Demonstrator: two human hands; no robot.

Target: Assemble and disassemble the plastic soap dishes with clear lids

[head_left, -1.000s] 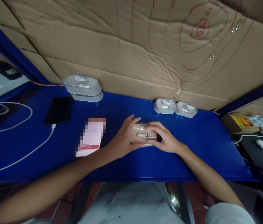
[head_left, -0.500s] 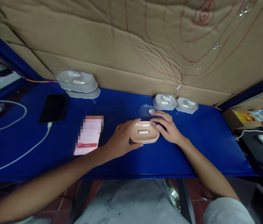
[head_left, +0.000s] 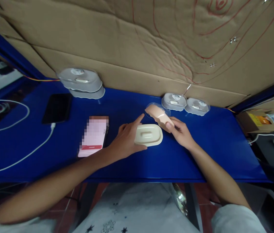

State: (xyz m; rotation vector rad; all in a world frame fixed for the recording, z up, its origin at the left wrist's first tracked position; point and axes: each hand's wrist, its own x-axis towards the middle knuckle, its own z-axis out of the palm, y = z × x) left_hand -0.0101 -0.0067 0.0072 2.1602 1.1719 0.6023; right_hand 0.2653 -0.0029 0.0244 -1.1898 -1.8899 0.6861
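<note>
My right hand (head_left: pixel 182 132) grips a peach-coloured oval shell (head_left: pixel 160 116) by its right end, thumb on top, and holds it tilted up off the table. Below and left of it lies a cream oval dish (head_left: pixel 153 139) with a raised bar in its middle. The thumb and fingers of my left hand (head_left: pixel 126 140) close around the dish's left end, hiding that end. Behind the shell is a clear plastic cover (head_left: pixel 149 106), mostly hidden by it.
Two grey lidded oval boxes (head_left: pixel 174 102) stand by the cardboard wall (head_left: pixel 103 48); a stacked grey pair (head_left: pixel 82 81) stands back left. A lit phone (head_left: pixel 93 137) and a dark phone (head_left: pixel 57 108) on a white cable (head_left: pixel 39 152) lie left on the blue table (head_left: pixel 214 155).
My right hand has lifted the peach shell off the cream dish, up and to the right, exposing the dish. My left hand stays at the left end.
</note>
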